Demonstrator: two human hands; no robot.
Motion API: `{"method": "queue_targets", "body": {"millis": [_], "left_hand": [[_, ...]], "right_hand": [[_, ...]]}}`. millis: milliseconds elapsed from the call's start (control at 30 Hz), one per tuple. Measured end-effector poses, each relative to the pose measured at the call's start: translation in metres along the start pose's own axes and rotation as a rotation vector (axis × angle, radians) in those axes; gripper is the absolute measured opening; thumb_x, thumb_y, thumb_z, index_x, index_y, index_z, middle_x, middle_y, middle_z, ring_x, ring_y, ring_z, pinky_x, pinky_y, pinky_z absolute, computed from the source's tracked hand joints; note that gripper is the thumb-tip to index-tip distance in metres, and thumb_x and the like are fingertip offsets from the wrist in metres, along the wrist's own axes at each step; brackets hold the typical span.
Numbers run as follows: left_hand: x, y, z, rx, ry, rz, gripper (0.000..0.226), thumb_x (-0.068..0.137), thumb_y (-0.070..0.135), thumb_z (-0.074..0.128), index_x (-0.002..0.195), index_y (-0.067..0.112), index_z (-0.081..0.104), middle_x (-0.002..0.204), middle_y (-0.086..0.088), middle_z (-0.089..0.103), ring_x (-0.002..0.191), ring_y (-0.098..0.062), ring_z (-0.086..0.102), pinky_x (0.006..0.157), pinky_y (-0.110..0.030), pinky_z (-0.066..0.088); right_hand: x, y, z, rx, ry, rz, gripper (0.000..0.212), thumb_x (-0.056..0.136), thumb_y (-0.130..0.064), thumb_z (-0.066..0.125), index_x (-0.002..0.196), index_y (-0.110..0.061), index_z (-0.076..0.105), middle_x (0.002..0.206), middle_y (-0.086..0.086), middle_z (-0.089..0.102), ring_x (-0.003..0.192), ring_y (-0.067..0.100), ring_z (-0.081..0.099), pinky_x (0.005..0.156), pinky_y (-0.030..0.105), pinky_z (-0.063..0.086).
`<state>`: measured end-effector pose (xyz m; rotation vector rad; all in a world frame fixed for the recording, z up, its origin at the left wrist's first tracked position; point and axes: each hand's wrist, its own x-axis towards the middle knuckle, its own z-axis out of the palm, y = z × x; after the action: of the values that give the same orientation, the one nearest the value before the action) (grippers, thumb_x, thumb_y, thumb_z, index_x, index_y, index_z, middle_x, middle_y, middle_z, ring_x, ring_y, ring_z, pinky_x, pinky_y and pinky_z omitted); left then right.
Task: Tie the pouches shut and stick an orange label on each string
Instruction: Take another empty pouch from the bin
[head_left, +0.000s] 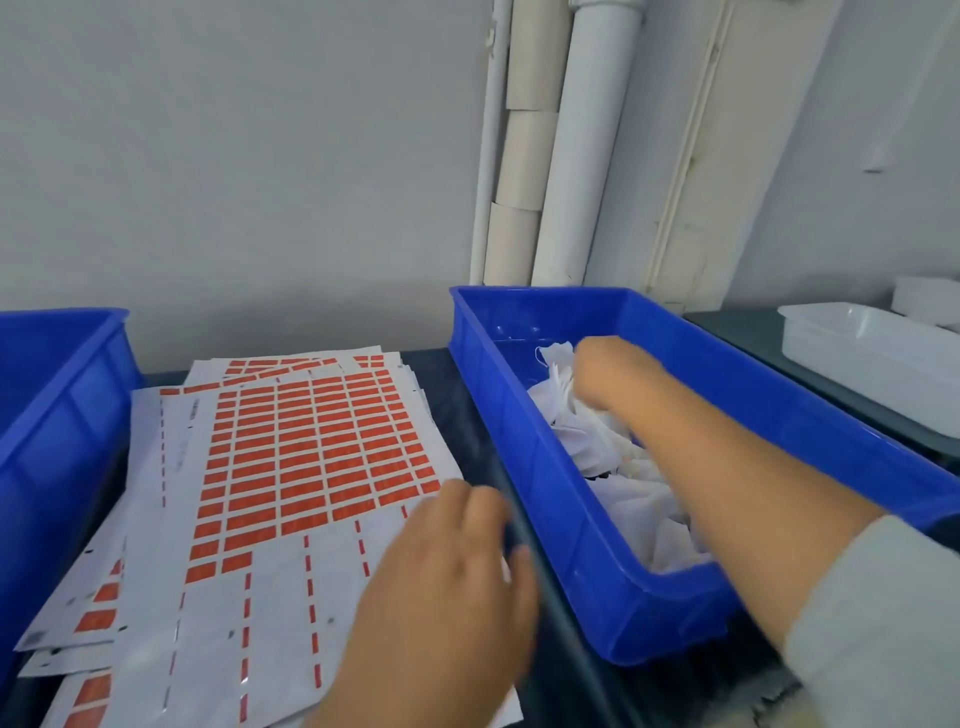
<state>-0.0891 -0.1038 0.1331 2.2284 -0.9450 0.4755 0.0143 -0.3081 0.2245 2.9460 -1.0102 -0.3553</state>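
Right now my right hand (605, 371) is down in the blue bin (550, 467) at the counter's right side, fingers curled into the heap of white pouches (587, 431); the grip looks closed on one, though blur hides the fingertips. My left hand (457, 582) hovers relaxed, fingers loose, holding nothing, over the near right corner of the label sheets (291, 457). Sheets lie stacked mid-counter, rows of orange labels partly peeled. Second blue bin (57, 410) at left edge. White tray (872, 353) far right.
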Motion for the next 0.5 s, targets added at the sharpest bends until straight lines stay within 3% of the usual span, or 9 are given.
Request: {"method": "queue_targets", "body": {"millis": [33,100,233,333,500], "left_hand": [[0.004,-0.013,0.004,0.009,0.041,-0.093,0.015,0.095,0.045,0.038,0.109,0.04,0.036,0.107,0.026,0.035,0.093,0.005,0.035,0.082,-0.006,0.032],[0.003,-0.039,0.009,0.085,-0.008,-0.214,0.028,0.094,0.047,0.035,0.121,0.041,0.033,0.123,0.025,0.037,0.098,0.004,0.033,0.095,-0.011,0.032],[-0.003,-0.057,0.023,0.103,-0.121,-0.351,0.025,0.092,0.048,0.043,0.116,0.041,0.039,0.122,0.023,0.045,0.091,0.0,0.043,0.089,-0.012,0.039],[-0.008,-0.064,0.029,0.092,-0.221,-0.422,0.021,0.091,0.049,0.045,0.11,0.041,0.043,0.118,0.023,0.049,0.091,-0.001,0.047,0.09,-0.014,0.043],[-0.015,-0.07,0.027,0.11,-0.266,-0.438,0.013,0.092,0.048,0.045,0.099,0.042,0.037,0.115,0.023,0.051,0.088,-0.001,0.046,0.091,-0.014,0.042]], "right_hand": [[0.009,0.024,0.011,-0.095,0.055,0.006,0.012,0.089,-0.009,0.054,0.078,-0.012,0.05,0.076,0.001,0.049,0.071,0.018,0.05,0.059,0.027,0.041],[0.028,0.053,0.026,-0.152,-0.029,0.043,0.011,0.09,-0.015,0.059,0.084,-0.011,0.051,0.075,0.002,0.049,0.067,0.017,0.048,0.057,0.026,0.039],[0.052,0.071,0.043,-0.089,-0.068,0.021,0.017,0.087,-0.022,0.064,0.096,-0.008,0.061,0.094,0.007,0.068,0.08,0.021,0.061,0.07,0.028,0.047],[0.053,0.077,0.055,0.047,-0.054,-0.051,0.019,0.086,-0.019,0.063,0.071,-0.009,0.055,0.073,0.006,0.056,0.068,0.02,0.049,0.06,0.026,0.039],[0.061,0.077,0.066,0.139,0.004,-0.098,0.02,0.086,-0.01,0.056,0.066,-0.008,0.051,0.065,0.006,0.041,0.063,0.018,0.037,0.058,0.03,0.032]]}}
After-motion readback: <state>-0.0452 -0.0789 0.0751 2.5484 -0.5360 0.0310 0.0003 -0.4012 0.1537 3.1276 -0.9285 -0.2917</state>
